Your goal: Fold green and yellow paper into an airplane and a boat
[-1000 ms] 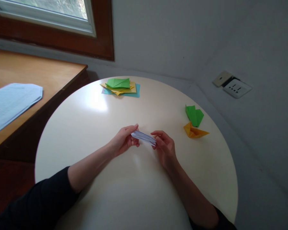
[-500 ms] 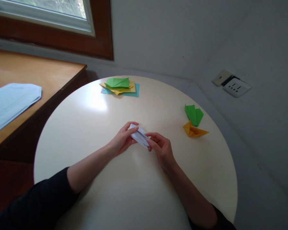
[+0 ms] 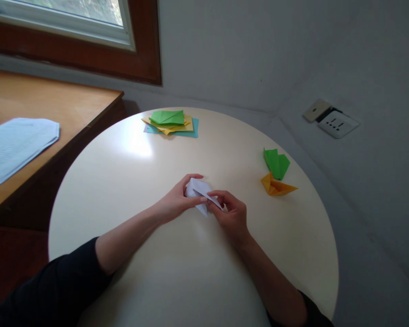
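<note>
A folded piece of white paper (image 3: pixel 198 187) is held between my two hands, above the middle of the round table. My left hand (image 3: pixel 177 197) grips its left side, with the thumb across the front and the fingers curled over the far edge. On the right, my right hand (image 3: pixel 231 213) pinches a flap of the paper between thumb and fingers. The layers of the white paper stand apart, with a pointed corner hanging toward me. Part of the paper is hidden behind the fingers.
The round white table (image 3: pixel 122 272) carries a stack of coloured paper (image 3: pixel 167 123) at its far edge. To the right lie a green folded paper (image 3: pixel 276 164) and an orange folded paper boat (image 3: pixel 277 186). A wooden desk (image 3: pixel 71 97) with white sheets (image 3: pixel 20 145) stands left.
The white paper has gone from a flat, narrow shape to a more opened one. My left thumb has moved right and down across it, and my right hand has shifted slightly.
</note>
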Demonstrator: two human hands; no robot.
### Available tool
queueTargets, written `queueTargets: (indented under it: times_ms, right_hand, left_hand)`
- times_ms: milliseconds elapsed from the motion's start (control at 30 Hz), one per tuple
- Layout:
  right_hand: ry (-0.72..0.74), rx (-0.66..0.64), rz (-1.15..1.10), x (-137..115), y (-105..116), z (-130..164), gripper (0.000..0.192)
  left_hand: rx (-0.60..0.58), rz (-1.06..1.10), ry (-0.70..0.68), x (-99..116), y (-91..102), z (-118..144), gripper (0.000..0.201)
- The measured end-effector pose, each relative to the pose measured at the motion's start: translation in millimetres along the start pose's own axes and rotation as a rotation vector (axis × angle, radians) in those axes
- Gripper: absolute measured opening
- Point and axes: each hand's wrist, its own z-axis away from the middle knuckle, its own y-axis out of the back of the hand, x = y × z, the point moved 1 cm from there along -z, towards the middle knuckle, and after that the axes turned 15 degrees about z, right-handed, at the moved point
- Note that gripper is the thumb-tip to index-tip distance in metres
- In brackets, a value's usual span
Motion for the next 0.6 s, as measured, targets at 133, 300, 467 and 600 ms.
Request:
queueTargets:
  times_ms: [133, 300, 467, 600]
  right_hand:
    - [0.022, 0.035, -0.008, 1.6, 0.5, 0.9, 0.011]
    - [0.107, 0.049, 0.013, 0.0, 1.7, -1.0, 0.018]
    - [0.136, 0.009, 0.025, -1.5, 1.5, -2.8, 0.020]
    - [0.065, -0.027, 0.036, 0.7, 0.8, -1.4, 0.020]
  left_hand:
    - [-0.033, -0.107, -0.007, -2.5, 4.3, -0.2, 0.054]
    - [-0.018, -0.034, 0.048, -5.1, 4.6, -1.2, 0.060]
    - [0.022, 0.040, 0.130, -6.2, 5.2, -1.5, 0.064]
    - [0.025, 0.121, 0.174, -6.6, 6.8, -1.8, 0.064]
